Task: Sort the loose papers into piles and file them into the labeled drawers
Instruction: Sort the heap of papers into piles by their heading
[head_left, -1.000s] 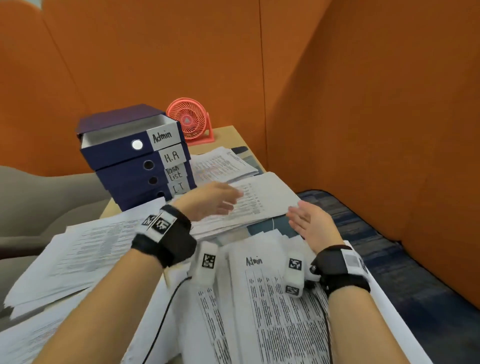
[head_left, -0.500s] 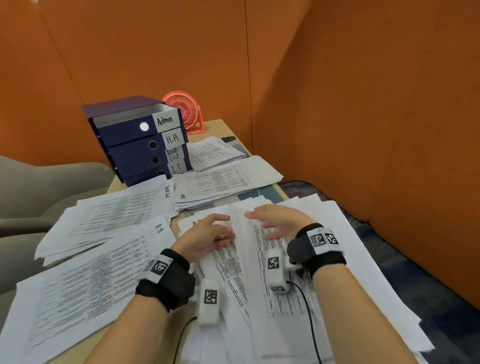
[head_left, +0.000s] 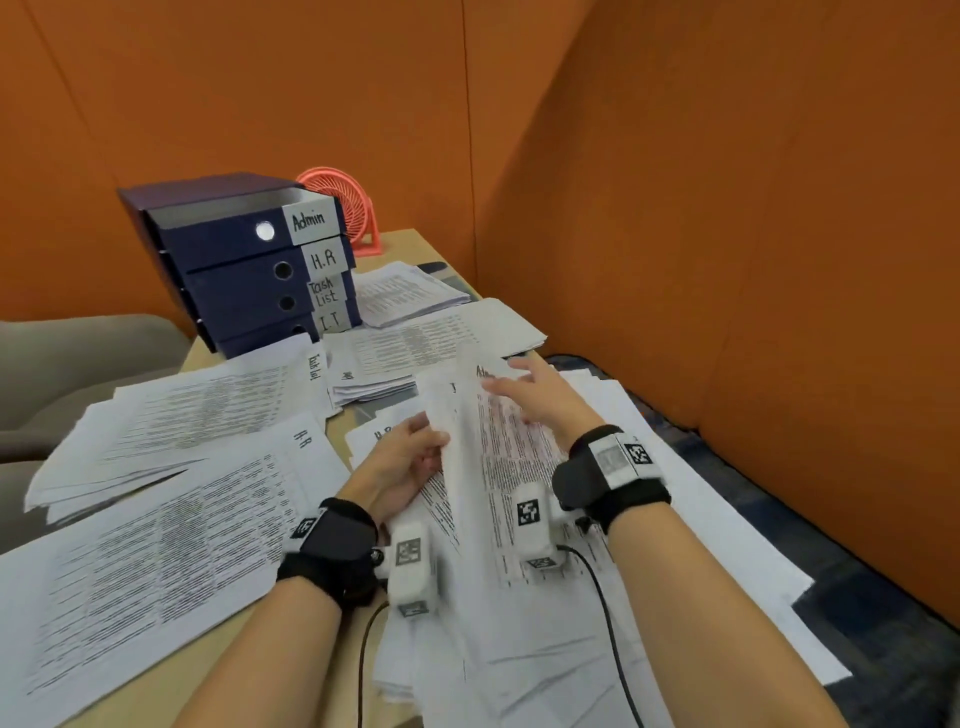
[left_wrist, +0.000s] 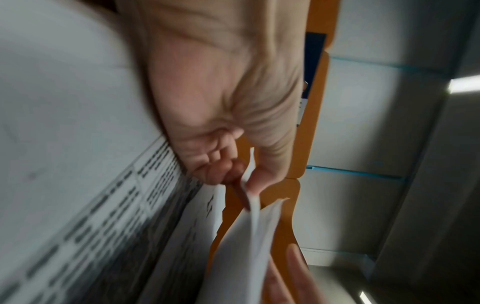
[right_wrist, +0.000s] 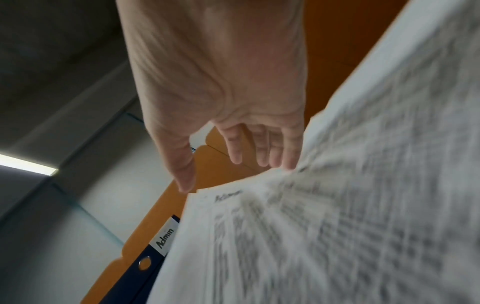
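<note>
Crowding the drawers (head_left: 244, 270) — paper piles (head_left: 171, 415), fan (head_left: 345, 208).

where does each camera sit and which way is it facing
Head: on the person's head, looking forward and down at the desk, paper piles and drawer stack; both forearms, left hand and right hand show.
Left wrist: on the left wrist, looking along the palm; fingers pinch a sheet, ceiling beyond.
Right wrist: on the right wrist, looking along the open palm at a lifted Admin sheet and the Admin drawer.
Shared: head and right wrist both show the Admin drawer label and the Admin sheet.
</note>
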